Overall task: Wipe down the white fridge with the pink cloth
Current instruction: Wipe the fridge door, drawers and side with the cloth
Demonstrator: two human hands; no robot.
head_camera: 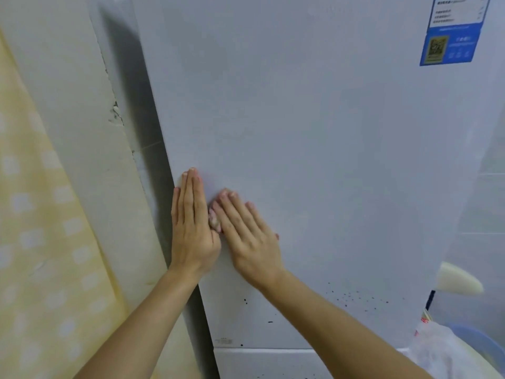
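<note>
— Where's the pink cloth (214, 220)?
— Under my right hand (247, 235), fingers (232, 212) straight, pressed to the white fridge (300, 119); my left hand (191, 231) lies flat beside it.
— The blue basin (482, 344)?
— A plastic bag (437, 348) seems to sit in it.

blue-white label (453, 31) on fridge door (300, 132), upper right: qr code, print too blurred to read.

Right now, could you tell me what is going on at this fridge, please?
A person is wiping the white fridge. Both hands lie flat on its door near the left edge. The right hand presses the pink cloth, which is mostly hidden beneath it, and the left hand rests just beside it. Dark specks lower on the door are not yet wiped.
</note>
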